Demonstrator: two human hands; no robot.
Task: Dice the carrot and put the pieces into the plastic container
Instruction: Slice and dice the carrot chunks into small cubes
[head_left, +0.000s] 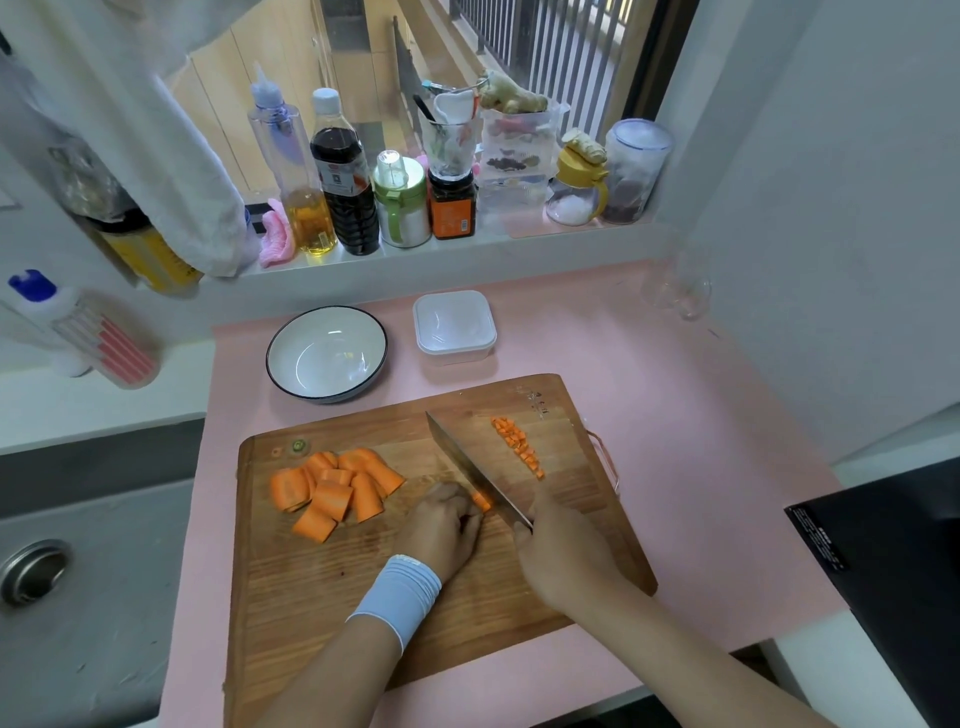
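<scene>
Several curved carrot slabs (332, 493), grained wooden board (311, 587)

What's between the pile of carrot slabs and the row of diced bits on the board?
In the head view, the knife blade slants across that stretch, gripped by the right hand; the rest is bare cutting board.

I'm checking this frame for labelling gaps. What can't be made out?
Head view: carrot piece being cut, mostly hidden under the left hand.
Head view: handle of the knife, covered by the right hand.
Head view: bottle labels on the sill, too small and blurred.
Head view: black appliance, cut off by the right edge.
</scene>
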